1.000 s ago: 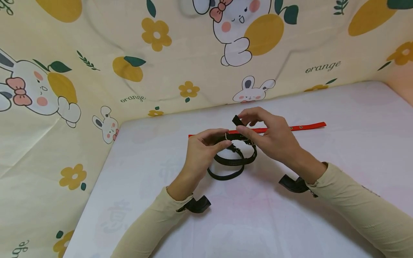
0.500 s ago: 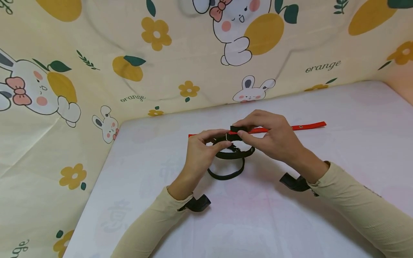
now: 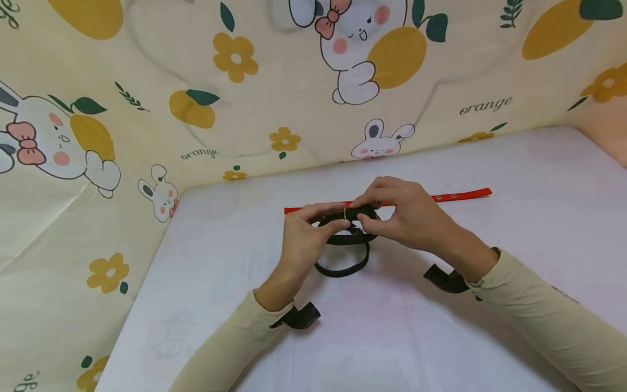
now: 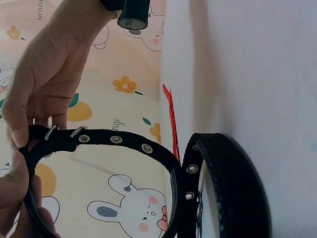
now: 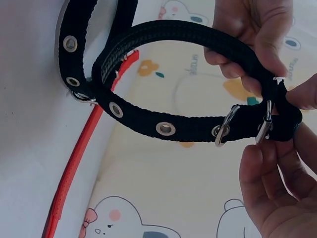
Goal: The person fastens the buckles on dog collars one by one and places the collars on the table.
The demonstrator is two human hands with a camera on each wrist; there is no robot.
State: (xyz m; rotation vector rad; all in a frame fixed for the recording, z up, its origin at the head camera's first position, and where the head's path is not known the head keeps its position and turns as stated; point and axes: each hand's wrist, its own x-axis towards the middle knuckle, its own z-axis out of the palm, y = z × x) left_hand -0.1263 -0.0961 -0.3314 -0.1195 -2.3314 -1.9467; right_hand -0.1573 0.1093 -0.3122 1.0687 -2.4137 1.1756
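A black dog collar [image 5: 141,123] with metal eyelets is held up as a closed loop between both hands. My left hand [image 3: 305,239] pinches the band between thumb and fingers on the left. With thumb and fingertips, my right hand [image 3: 411,213] grips the buckle end of the same collar. In the right wrist view, the metal buckle [image 5: 265,124] sits right at the right fingertips, with a D-ring [image 5: 227,126] beside it. The strap end curves back at the buckle, partly covered by fingers. Below the hands a second black collar [image 3: 341,272] rests as a loop on the table.
A red collar [image 3: 462,195] with eyelets lies stretched out behind the hands on the white table cover [image 3: 372,348]. A patterned cream cloth [image 3: 303,98] rises along the table's back and left sides.
The collar's free end, raised in the right fingers a second ago, has come down against the loop. My right hand has lowered slightly and moved left. My left hand keeps its grip.
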